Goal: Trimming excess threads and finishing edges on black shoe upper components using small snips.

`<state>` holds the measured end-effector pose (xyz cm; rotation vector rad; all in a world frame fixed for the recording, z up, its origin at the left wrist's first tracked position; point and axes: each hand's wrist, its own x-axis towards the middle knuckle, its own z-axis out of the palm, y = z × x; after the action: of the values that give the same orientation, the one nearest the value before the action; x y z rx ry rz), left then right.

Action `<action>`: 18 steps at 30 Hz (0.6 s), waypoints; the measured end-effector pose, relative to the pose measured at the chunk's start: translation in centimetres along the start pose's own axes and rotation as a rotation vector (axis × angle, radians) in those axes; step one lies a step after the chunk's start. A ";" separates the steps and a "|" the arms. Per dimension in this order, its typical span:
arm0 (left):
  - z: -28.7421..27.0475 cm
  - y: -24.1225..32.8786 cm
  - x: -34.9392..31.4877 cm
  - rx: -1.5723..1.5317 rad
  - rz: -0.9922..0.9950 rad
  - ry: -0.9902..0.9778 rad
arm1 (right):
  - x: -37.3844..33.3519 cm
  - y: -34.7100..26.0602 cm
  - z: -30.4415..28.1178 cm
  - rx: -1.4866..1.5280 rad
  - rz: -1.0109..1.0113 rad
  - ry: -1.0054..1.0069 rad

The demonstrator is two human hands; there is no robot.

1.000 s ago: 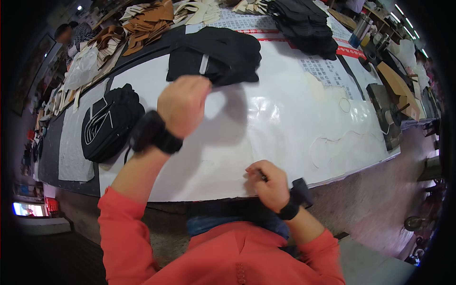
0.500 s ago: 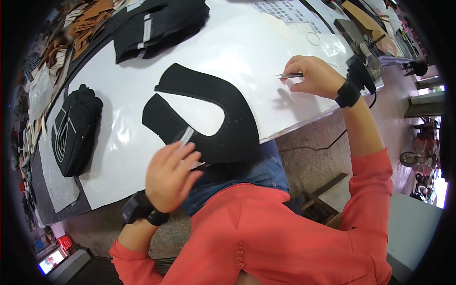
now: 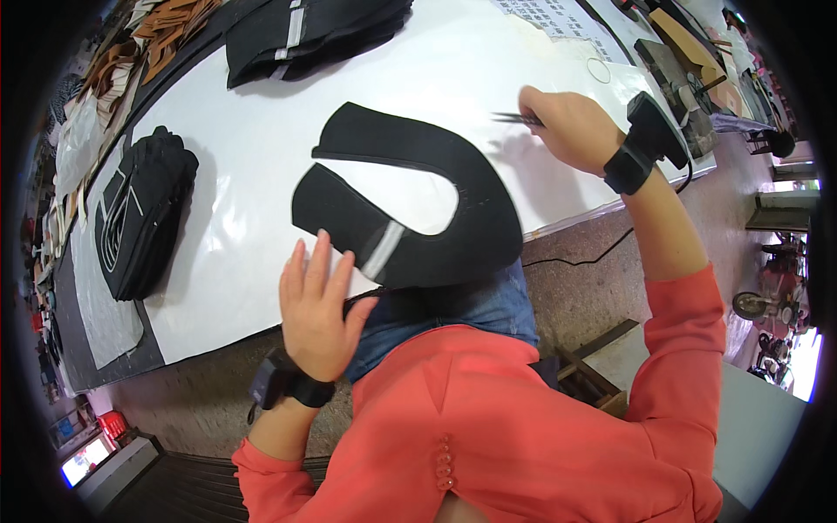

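Note:
A U-shaped black fabric piece (image 3: 488,205) lies on the white tabletop before me, its near edge reaching over my lap. A light grey strip (image 3: 382,250) crosses its nearer arm. My left hand (image 3: 318,305) is open, fingers stretched, with the fingertips at the near left edge of the black piece beside the strip. To the right of the piece, my right hand (image 3: 571,126) is closed around small scissors (image 3: 516,118), their thin pointed blades directed left. The scissors' handles are hidden in the palm, and the blades are apart from the fabric.
A stack of black pieces (image 3: 323,35) tied with a pale strip lies at the back. Another black bundle (image 3: 144,218) with white cord sits at the left. Brown scraps (image 3: 170,35) are piled far left. A dark metal block (image 3: 667,74) stands at the right edge.
The black piece now appears farther right, and its grey strip shows more fully. My left hand has drawn away from the strip with its fingers straighter. My right hand has turned with the scissors.

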<state>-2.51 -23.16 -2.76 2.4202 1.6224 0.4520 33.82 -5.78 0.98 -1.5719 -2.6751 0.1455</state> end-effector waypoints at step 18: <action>1.7 1.3 0.4 -0.087 0.015 0.068 | 9.4 -16.4 -2.2 0.646 -0.554 0.023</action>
<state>-0.61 -23.27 -3.88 2.3788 1.5773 0.6009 15.19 -5.36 4.64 -0.6287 -2.5348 0.8466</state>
